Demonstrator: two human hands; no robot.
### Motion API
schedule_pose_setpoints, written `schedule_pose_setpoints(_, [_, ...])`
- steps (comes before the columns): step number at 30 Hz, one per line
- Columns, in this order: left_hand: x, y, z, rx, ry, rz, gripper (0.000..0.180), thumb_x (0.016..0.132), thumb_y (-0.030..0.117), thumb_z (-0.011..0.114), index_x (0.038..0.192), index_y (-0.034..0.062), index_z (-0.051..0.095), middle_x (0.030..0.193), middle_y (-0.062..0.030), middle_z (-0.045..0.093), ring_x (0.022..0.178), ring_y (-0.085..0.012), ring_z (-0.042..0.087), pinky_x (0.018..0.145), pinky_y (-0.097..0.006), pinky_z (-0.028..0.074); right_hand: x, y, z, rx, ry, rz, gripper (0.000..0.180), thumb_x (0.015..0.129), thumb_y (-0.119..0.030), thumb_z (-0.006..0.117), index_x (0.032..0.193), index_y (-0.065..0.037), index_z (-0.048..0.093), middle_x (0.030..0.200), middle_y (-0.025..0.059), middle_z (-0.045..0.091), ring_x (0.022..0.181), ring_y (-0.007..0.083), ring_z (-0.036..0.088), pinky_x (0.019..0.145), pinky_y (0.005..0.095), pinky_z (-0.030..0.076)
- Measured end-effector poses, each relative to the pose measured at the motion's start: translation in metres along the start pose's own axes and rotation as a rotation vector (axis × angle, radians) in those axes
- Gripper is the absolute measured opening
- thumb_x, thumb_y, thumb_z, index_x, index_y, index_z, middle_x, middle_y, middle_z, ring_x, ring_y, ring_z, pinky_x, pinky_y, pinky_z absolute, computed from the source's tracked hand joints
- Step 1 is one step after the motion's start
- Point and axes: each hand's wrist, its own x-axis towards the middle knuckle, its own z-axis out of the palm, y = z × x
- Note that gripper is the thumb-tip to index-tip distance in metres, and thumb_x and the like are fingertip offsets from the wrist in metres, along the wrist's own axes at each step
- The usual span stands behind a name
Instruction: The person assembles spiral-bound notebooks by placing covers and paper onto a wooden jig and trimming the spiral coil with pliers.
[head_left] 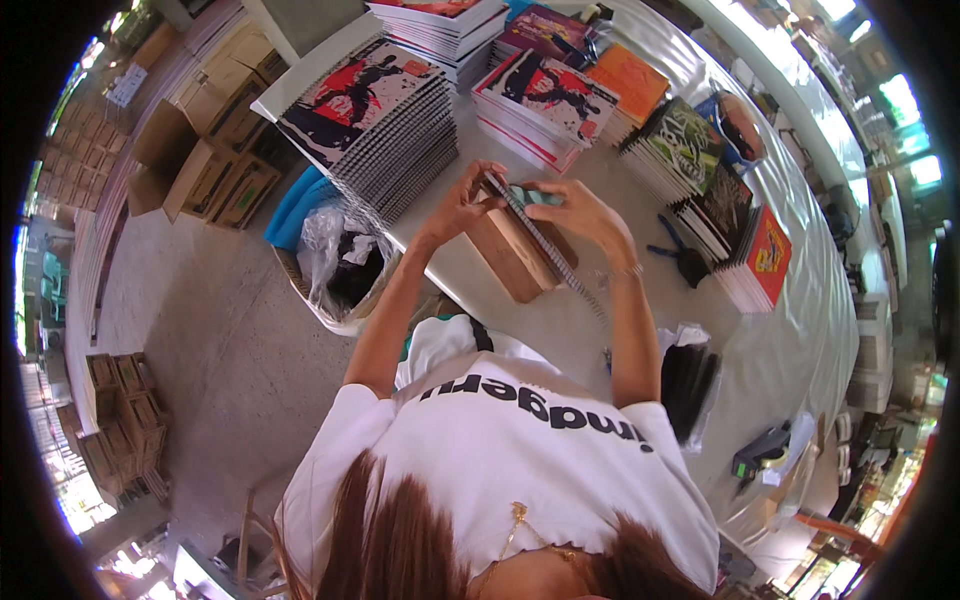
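Over the table's near edge, I have a spiral notebook (532,232) tilted up and seen nearly edge-on. A loose end of its wire coil trails toward me at the lower right. My left hand (470,205) is closed on the notebook's far left end. My right hand (583,215) has its fingers bent against the notebook's right side, near a greenish patch. Underneath lies a brown wooden or cardboard block (505,258). Just beyond my left hand rises a tall stack of spiral notebooks (375,120) with red, black and white covers.
Another notebook stack (545,100) stands behind my hands. Green-covered books (672,148) and red-covered books (757,262) sit to the right, near dark-handled pliers (685,252). A bin with plastic bags (335,265) is beside the table, and cardboard boxes (215,165) are on the floor.
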Motion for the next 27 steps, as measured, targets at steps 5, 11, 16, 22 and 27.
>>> schedule_pose_setpoints(5, [-0.003,0.007,0.000,0.007,0.017,-0.016,0.039,0.087,0.005,0.068,0.122,0.0103,0.052,0.100,0.0019,0.052,0.097,-0.0077,0.050,0.089,-0.023,0.039,0.009,-0.003,0.002,-0.134,0.131,0.028,0.047,0.079,-0.032,0.074,0.116,-0.004,0.067,0.097,0.0110,0.069,0.090,0.0097,0.060,0.082,0.0284,0.048])
schedule_pose_setpoints(11, [0.005,0.007,0.002,0.053,-0.031,-0.108,0.039,0.090,0.005,0.063,0.127,0.0097,0.052,0.112,0.0012,0.053,0.111,-0.0091,0.048,0.100,-0.028,0.037,0.020,0.007,-0.011,-0.475,0.174,0.080,0.041,0.084,-0.027,0.071,0.118,-0.005,0.065,0.100,0.0033,0.067,0.096,0.0093,0.056,0.084,0.0259,0.046])
schedule_pose_setpoints(16, [-0.002,0.010,0.003,-0.058,-0.006,-0.060,0.043,0.092,0.012,0.063,0.132,0.0078,0.048,0.114,-0.0001,0.056,0.112,-0.0098,0.049,0.101,-0.027,0.036,0.007,-0.025,-0.010,0.456,-0.063,0.041,0.045,0.088,-0.032,0.066,0.125,-0.007,0.062,0.112,0.0001,0.065,0.106,0.0086,0.054,0.088,0.0254,0.045])
schedule_pose_setpoints(22, [-0.004,0.009,0.004,-0.053,-0.011,-0.045,0.042,0.094,0.014,0.059,0.134,0.0085,0.048,0.124,-0.0018,0.054,0.119,-0.0123,0.047,0.104,-0.030,0.035,0.007,-0.043,-0.013,0.383,-0.202,-0.030,0.046,0.089,-0.035,0.065,0.126,-0.008,0.062,0.118,-0.0011,0.062,0.106,0.0079,0.054,0.089,0.0249,0.044])
schedule_pose_setpoints(27, [0.001,0.009,0.000,-0.025,-0.013,-0.060,0.044,0.093,0.010,0.060,0.135,0.0069,0.048,0.122,-0.0018,0.056,0.119,-0.0121,0.048,0.104,-0.030,0.035,0.024,-0.027,-0.008,-0.021,-0.037,0.082,0.046,0.087,-0.038,0.068,0.124,-0.010,0.063,0.114,0.0009,0.063,0.104,0.0079,0.054,0.087,0.0238,0.044])
